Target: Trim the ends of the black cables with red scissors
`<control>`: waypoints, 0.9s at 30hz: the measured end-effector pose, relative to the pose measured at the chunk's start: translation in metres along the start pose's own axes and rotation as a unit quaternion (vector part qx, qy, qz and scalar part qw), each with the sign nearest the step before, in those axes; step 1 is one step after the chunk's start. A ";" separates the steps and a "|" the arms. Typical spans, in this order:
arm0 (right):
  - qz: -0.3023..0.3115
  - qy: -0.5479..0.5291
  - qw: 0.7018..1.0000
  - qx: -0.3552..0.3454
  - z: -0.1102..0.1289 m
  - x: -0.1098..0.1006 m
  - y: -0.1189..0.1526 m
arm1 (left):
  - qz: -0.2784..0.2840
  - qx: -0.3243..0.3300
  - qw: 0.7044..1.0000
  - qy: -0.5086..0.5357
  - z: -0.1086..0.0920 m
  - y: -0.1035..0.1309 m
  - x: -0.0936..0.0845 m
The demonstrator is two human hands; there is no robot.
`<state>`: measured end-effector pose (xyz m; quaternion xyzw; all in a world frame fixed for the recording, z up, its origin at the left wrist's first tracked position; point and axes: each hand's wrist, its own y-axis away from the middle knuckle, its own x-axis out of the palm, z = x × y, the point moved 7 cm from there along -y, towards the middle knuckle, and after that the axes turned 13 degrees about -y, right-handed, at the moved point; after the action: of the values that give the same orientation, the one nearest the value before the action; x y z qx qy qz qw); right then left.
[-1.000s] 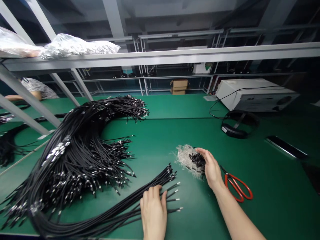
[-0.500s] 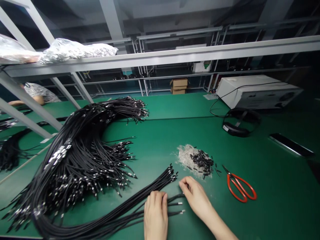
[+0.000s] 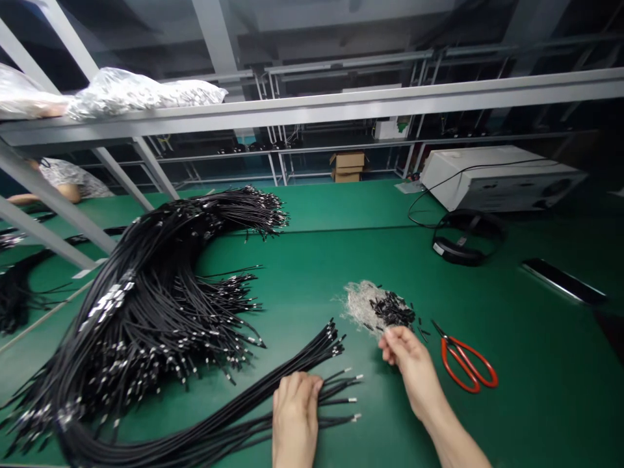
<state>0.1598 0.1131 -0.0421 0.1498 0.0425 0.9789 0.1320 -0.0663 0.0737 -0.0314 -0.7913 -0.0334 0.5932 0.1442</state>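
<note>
On black cables (image 3: 258, 391), left hand (image 3: 294, 409) half-curled, hold hidden; near black clippings (image 3: 394, 309), right hand (image 3: 413, 364) pinched, contents unclear.

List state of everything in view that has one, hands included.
Left hand: curled over front cables, grip unclear
Right hand: fingertips drawn together, contents unclear
Front cables: bundled, some ends fanned
Large cable pile: loosely heaped
Black snippets: heaped, few strays
Scissors: lying flat, blades apparently shut
Cardboard box: flaps look open
Phone-like slab: flat, face dark
White machine: power unclear
</note>
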 end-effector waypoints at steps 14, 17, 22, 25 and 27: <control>0.215 0.204 0.955 -0.018 -0.012 0.060 -0.002 | -0.102 0.015 0.991 -0.083 0.000 -0.008 -0.014; 0.218 0.192 0.957 0.014 -0.015 0.045 0.002 | -0.095 0.027 0.994 -0.046 -0.001 -0.012 -0.012; 0.043 0.292 0.948 -0.118 0.006 -0.002 -0.031 | -0.100 0.013 0.995 -0.023 -0.003 -0.010 -0.010; 0.018 0.323 0.931 -0.172 0.018 -0.013 -0.054 | -0.100 0.018 0.994 -0.026 -0.005 -0.009 -0.010; 0.011 0.336 0.921 -0.198 0.022 -0.014 -0.063 | -0.096 0.015 0.995 -0.029 -0.004 -0.008 -0.010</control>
<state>0.1950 0.1703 -0.0333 -0.2169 -0.1119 0.9615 0.1263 -0.0644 0.0783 -0.0190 -0.7649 -0.1040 0.5995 0.2114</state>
